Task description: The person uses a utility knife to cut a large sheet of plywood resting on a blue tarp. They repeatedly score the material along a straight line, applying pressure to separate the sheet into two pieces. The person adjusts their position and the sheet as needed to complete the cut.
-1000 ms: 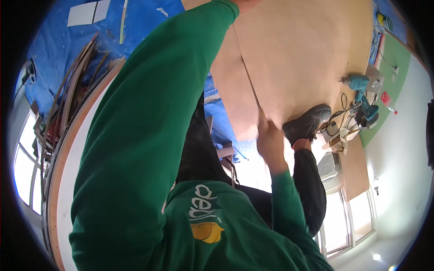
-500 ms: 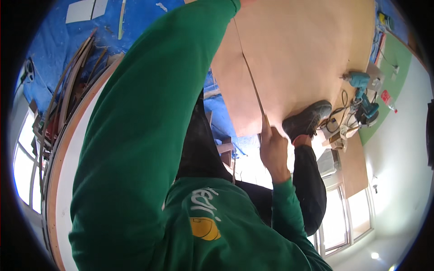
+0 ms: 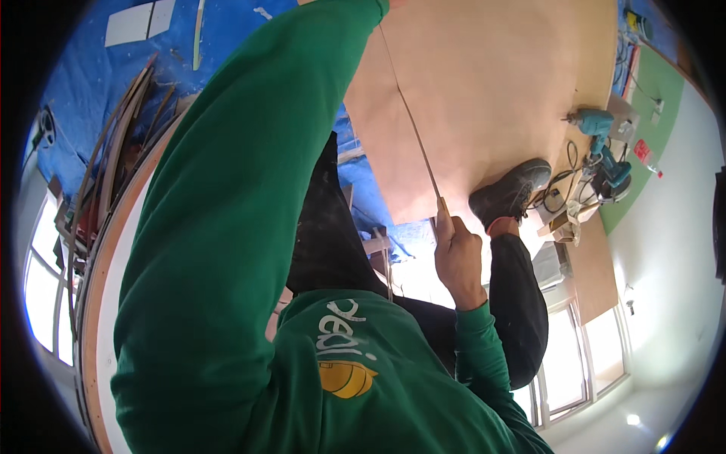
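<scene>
My right hand (image 3: 457, 253) is closed on the light wooden handle of a narrow hand saw (image 3: 431, 178), whose thin blade lies along a cut line in a large pale plywood sheet (image 3: 484, 91). My left arm, in a green sleeve, reaches to the top of the view; only a bit of my left hand (image 3: 395, 4) shows on the sheet, its fingers out of sight. My black shoe (image 3: 510, 193) rests on the sheet right of the saw.
A teal drill (image 3: 590, 125), another power tool (image 3: 611, 170) with cords and a plastic bottle (image 3: 649, 157) lie at the right. Blue sheeting (image 3: 76, 151) with wood strips (image 3: 125, 132) and white boards (image 3: 128, 26) is at the left. Bright windows (image 3: 567, 363) show low right.
My right hand and the saw have drawn back toward me, down along the cut line. The sheet and surroundings appear slightly higher and further left in the picture.
</scene>
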{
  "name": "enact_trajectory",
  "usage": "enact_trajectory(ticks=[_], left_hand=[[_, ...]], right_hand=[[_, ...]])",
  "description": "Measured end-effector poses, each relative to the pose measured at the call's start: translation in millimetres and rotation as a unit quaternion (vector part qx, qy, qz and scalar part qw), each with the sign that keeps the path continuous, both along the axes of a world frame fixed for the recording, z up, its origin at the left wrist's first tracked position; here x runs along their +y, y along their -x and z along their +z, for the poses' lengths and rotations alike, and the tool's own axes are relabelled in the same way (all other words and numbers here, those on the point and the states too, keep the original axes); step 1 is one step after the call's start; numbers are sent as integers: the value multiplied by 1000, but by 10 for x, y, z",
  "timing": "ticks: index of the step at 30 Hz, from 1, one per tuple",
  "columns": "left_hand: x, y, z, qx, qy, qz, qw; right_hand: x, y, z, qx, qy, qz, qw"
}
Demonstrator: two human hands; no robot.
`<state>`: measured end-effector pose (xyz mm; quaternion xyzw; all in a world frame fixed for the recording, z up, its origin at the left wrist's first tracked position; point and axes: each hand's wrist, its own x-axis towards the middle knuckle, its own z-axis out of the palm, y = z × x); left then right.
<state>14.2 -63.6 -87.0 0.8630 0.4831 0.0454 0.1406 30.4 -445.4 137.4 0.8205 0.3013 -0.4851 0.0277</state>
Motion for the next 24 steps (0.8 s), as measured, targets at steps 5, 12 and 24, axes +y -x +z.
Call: enact_trajectory(ticks=[5,12,24], left_hand=[[-62,-217,55,-11,-15,-22,1000],[-30,-41,148,38,-17,-8,999],[-113,-161,85,-15,0,-19,1000]], right_hand=[[539,-8,-2028,-91,-134,144,976],[174,-73,-844,-56,-163,181,968],[833,-65,-1743,-65,-73,119,988]])
